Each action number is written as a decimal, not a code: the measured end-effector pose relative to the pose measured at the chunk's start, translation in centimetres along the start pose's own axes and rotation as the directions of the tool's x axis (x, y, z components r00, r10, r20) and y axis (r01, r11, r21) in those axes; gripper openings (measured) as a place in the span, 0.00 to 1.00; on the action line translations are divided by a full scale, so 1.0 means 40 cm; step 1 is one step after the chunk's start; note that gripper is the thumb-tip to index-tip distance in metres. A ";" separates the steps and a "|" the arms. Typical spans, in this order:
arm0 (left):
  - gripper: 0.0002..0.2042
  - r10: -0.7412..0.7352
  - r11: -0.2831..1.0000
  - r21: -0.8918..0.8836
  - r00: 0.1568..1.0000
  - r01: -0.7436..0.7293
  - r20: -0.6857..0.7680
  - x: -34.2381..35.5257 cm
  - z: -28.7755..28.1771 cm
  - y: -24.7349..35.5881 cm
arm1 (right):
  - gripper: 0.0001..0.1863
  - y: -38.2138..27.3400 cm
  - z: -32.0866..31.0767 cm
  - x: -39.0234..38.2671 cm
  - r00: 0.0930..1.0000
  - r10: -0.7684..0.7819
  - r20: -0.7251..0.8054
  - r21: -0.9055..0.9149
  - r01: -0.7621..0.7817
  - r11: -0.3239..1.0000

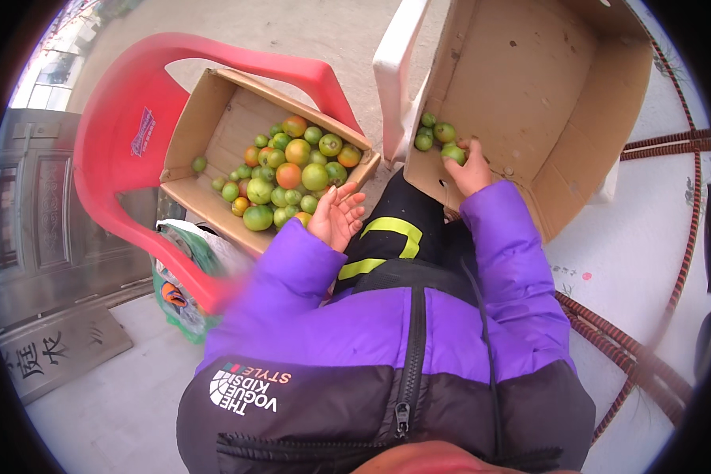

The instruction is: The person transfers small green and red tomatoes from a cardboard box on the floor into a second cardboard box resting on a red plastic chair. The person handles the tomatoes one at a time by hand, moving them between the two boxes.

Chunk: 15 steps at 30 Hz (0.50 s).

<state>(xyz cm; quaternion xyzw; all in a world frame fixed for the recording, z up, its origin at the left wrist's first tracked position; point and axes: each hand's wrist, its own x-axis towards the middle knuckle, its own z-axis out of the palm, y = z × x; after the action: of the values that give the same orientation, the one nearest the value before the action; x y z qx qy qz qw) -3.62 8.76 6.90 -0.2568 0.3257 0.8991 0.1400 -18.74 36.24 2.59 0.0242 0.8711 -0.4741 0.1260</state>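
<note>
A cardboard box full of green and reddish tomatoes rests on a red plastic chair. By its front right corner my left hand is raised palm up, fingers apart and slightly curled, holding nothing. To the right, a second cardboard box has a few green tomatoes in its front left corner. My right hand is inside that box with its fingers round one green tomato.
A white plastic chair supports the right box. Plastic bags lie beside the red chair. A metal door and a board are at left. Reddish-brown striped coiled bands cross the right side.
</note>
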 end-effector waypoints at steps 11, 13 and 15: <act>0.22 -0.115 0.989 -0.034 0.881 0.146 0.459 -0.040 0.033 -0.014 | 0.22 -0.218 0.030 -0.246 0.770 -0.456 0.446 0.270 0.371 0.889; 0.24 0.045 0.948 -0.313 0.944 0.062 0.325 -0.043 0.006 0.039 | 0.19 -0.188 0.025 -0.205 0.854 -0.414 0.316 0.266 0.339 0.902; 0.25 0.269 0.817 -0.555 0.954 -0.154 0.131 -0.035 -0.016 0.085 | 0.18 -0.131 -0.002 -0.138 0.908 -0.335 0.253 0.326 0.247 0.913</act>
<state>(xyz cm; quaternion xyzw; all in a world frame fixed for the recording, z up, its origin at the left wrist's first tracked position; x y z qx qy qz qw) -3.66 5.67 9.01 -0.1544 0.0705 0.9855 -0.0066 -14.28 33.87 8.25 -0.1622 0.7571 -0.6066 0.1803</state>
